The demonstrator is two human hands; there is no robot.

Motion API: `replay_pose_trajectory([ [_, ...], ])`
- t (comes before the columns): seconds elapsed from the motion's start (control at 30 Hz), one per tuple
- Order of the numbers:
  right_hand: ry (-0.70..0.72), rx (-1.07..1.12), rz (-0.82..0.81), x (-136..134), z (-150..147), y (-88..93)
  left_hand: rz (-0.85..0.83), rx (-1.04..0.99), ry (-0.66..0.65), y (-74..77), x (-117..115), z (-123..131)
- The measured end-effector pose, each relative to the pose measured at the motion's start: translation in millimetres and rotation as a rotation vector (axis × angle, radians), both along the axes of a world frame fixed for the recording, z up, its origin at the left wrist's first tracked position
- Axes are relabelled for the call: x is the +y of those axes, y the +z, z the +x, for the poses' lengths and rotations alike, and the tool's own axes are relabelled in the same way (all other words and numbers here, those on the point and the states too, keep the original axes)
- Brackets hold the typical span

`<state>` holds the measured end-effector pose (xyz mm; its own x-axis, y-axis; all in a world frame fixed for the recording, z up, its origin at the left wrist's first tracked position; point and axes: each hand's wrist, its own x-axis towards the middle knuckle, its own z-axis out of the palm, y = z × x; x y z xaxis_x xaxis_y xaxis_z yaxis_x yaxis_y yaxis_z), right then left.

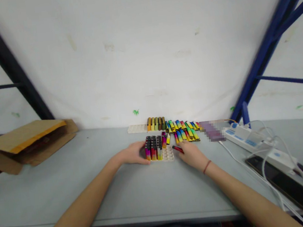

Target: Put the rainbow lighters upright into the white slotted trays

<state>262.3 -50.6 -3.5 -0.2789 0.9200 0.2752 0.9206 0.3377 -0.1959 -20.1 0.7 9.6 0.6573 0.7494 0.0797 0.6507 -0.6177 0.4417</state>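
Observation:
A white tray with round holes point(168, 153) lies in front of me, with rows of upright lighters point(153, 149) filling its left part. My left hand point(134, 154) is curled around the tray's left end, its thumb at the front corner and its fingers partly hidden behind the lighters. To the right of the tray, my right hand point(191, 154) pinches a red lighter with a black top point(178, 149), which is tilted toward the tray's bare holes. Behind my right hand lie rows of colourful lighters point(186, 135) on their sides.
Against the wall stands a second white tray point(137, 129) with several upright yellow, green and brown pieces point(156, 124). An open brown paper package point(31, 141) lies at left. At right are a power strip point(259, 145), cables and a dark phone point(288, 185).

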Motion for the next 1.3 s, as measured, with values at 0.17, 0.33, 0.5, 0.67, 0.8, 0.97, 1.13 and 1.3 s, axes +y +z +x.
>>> replay_pose_trajectory([
  [0.17, 0.067, 0.307, 0.002, 9, 8, -5.5, 0.058, 0.006, 0.009, -12.2, 3, 7],
  [0.33, 0.098, 0.614, -0.151, 12, 9, -0.5, 0.087, -0.023, -0.006, -20.1, 2, 17],
  [0.5, 0.192, 0.871, -0.314, 13, 6, 2.0, 0.096, -0.033, -0.017, -21.8, 1, 20],
  [0.67, 0.219, 1.066, -0.426, 9, 0, 1.6, 0.095, -0.028, -0.019, -22.5, 2, 19],
  [0.8, 0.126, 1.054, -0.389, 10, -3, 0.4, 0.100, -0.038, -0.025, -21.9, 2, 19],
  [0.97, -0.027, 0.981, -0.254, 11, -2, 0.3, 0.106, -0.015, -0.012, -21.5, 1, 20],
  [1.13, -0.083, 1.033, -0.209, 11, 0, -0.4, 0.109, -0.001, -0.005, -21.5, 2, 20],
  [1.3, -0.090, 1.119, -0.214, 14, -1, -4.3, 0.101, 0.008, -0.017, -21.0, 2, 20],
])
